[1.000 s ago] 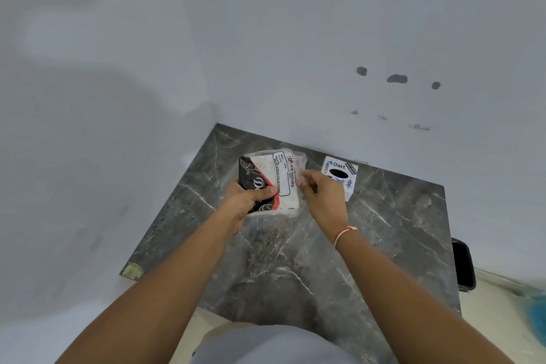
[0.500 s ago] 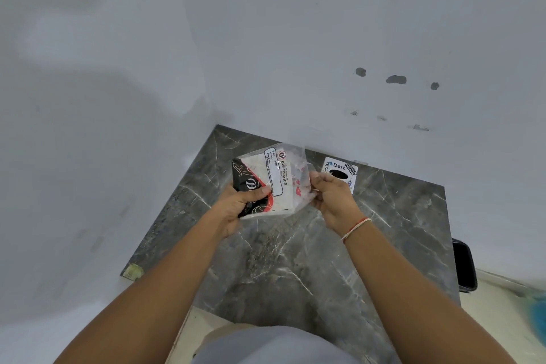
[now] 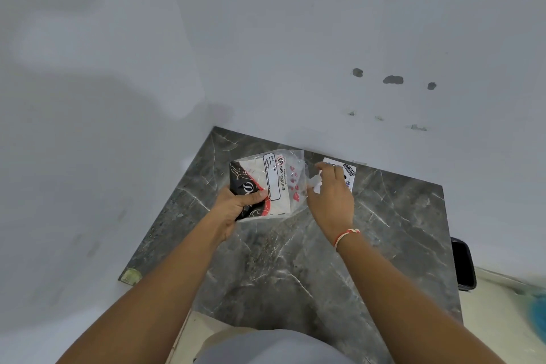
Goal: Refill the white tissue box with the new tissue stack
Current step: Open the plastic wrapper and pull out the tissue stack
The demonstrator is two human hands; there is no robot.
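A dark marbled surface (image 3: 295, 269) is set into a corner of pale, scuffed walls, and the work takes place at its far end. The tissue pack (image 3: 266, 186), a clear plastic wrapper printed "BIG TISSUES" with a black and red panel, is held above the surface, not resting on it. The left hand (image 3: 236, 205) grips the pack's near-left corner, thumb curled over the printed face. The right hand (image 3: 331, 195) is just right of the pack, its fingers bunched on the loose clear plastic at the pack's right edge, apparently pinching it; the exact contact is hard to make out through the transparent film. The white tissue box (image 3: 348, 170) lies on the surface just right of the pack, against the far wall, mostly covered by the right hand, so only its printed far corner shows. Judgement on progress: early stage. The stack appears to be inside its wrapper; opening the wrapper, removing the stack and loading the box all remain. Whether the wrapper is torn cannot be told. A dark object (image 3: 464, 266) sits beyond the surface's right edge, well right of the pack, partly cut off and unidentified. A blurred blue shape at the right frame edge is unreadable.
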